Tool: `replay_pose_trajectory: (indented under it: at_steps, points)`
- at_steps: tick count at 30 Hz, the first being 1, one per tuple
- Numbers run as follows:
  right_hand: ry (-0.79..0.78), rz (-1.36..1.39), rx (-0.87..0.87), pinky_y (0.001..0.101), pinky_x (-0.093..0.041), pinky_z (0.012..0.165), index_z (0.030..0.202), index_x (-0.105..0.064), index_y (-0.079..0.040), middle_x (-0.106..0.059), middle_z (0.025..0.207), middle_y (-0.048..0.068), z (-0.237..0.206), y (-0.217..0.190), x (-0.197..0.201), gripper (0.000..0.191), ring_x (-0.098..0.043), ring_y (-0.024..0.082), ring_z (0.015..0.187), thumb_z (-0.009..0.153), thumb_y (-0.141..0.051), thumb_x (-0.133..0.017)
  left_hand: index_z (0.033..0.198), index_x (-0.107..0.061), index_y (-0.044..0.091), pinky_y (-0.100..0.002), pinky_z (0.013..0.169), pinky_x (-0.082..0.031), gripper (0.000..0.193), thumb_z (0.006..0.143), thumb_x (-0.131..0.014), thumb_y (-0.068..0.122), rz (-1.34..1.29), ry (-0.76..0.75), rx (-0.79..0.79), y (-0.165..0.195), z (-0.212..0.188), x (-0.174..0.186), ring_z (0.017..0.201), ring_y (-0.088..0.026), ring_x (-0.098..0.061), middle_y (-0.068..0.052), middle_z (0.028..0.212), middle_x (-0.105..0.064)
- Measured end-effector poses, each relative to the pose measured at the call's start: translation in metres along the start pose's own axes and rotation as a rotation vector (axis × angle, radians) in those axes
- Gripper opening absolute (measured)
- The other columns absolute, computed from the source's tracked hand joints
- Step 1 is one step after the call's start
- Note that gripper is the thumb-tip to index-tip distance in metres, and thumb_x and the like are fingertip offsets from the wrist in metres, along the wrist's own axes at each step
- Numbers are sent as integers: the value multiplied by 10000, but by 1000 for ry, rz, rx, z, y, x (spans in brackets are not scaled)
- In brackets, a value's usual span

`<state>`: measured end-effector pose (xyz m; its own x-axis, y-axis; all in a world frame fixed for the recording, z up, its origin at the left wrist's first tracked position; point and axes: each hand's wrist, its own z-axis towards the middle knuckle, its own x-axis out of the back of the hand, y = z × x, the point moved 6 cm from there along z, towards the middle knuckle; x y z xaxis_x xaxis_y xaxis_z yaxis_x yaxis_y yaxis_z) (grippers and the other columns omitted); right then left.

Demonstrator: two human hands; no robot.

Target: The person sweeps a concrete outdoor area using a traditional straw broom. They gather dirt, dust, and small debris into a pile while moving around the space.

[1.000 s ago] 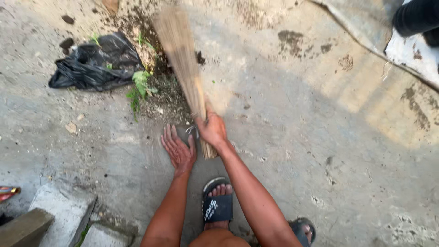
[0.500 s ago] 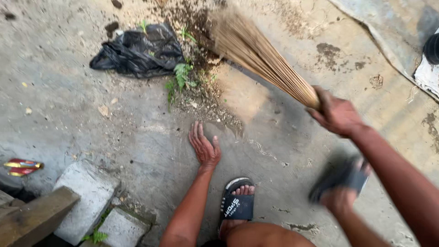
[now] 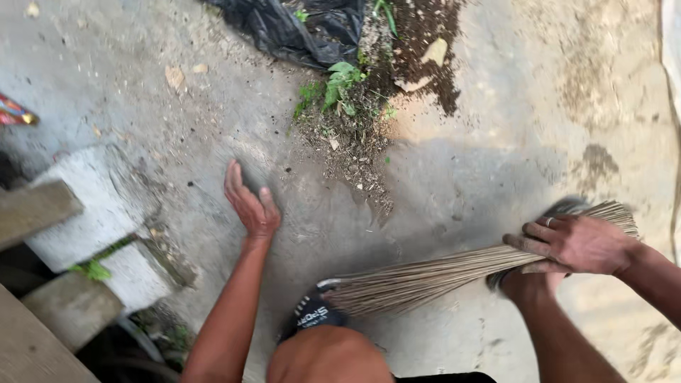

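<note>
Broom [image 3: 454,275] of thin sticks, gripped near its bound end by right hand [image 3: 578,245], fingers curled tight over the bundle. Long axis nearly level, bristle tips fanning down-left over a black sandal [image 3: 310,312]. Left hand [image 3: 250,206] flat on concrete ground [image 3: 496,177], fingers together, well apart from broom. Beyond: dirt and weeds [image 3: 355,113], black plastic bag [image 3: 298,28].

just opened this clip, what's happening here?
A person crouches on a concrete floor. The right hand grips a stick broom near its bound end, bristles lying low and pointing toward a sandalled foot. The left hand rests open near the ground, holding nothing. Ahead lies a pile of dirt and weeds beside a black plastic bag. Concrete blocks sit at the left.
</note>
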<state>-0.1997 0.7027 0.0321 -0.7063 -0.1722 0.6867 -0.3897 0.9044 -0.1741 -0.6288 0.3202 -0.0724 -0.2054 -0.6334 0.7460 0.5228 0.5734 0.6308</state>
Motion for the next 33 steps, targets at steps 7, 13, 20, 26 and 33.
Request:
replay_pose_trajectory:
  at_steps: [7, 13, 20, 26, 33]
  points:
    - [-433, -195, 170, 413, -364, 1125, 1661, -82, -204, -448, 1470, 174, 30, 86, -22, 787, -527, 287, 1207, 1006, -639, -127, 1561, -314, 4, -561, 1268, -278, 646, 1092, -456, 426, 156, -27, 58, 0, -11, -8, 1480, -428, -400, -240, 1594, -394]
    - [-22, -85, -162, 434, -470, 896, 1652, -275, -205, -561, 1316, 167, 86, 186, 71, 757, -613, 299, 1042, 1032, -639, -304, 1613, -221, -8, -552, 1274, -275, 779, 1109, -495, 520, 103, -106, 57, 11, 6, -4, 1508, -455, -329, -283, 1629, -280]
    - [493, 28, -499, 454, -566, 562, 1646, -487, -183, -692, 1066, 171, 117, 292, 182, 718, -702, 299, 769, 1083, -625, -537, 1671, -200, 13, -561, 1312, -237, 738, 1112, -434, 433, 44, -21, 269, 99, -44, 49, 1602, -460, -218, -277, 1712, -216]
    - [607, 202, -350, 387, -501, 529, 1613, -501, -110, -710, 967, 165, 116, 267, 197, 710, -615, 241, 625, 1111, -612, -518, 1490, -475, 33, -475, 1176, -380, 567, 1000, -498, 317, 81, -133, 437, 210, -162, 117, 1432, -428, -463, -227, 1581, -436]
    - [440, 23, -64, 307, -453, 335, 1591, -352, -76, -622, 1064, 208, 111, 139, 181, 657, -482, 159, 451, 1082, -485, -285, 1464, -487, 2, -458, 1199, -373, 469, 1079, -431, 263, -35, 311, 785, 187, -257, 97, 1392, -385, -505, -223, 1508, -490]
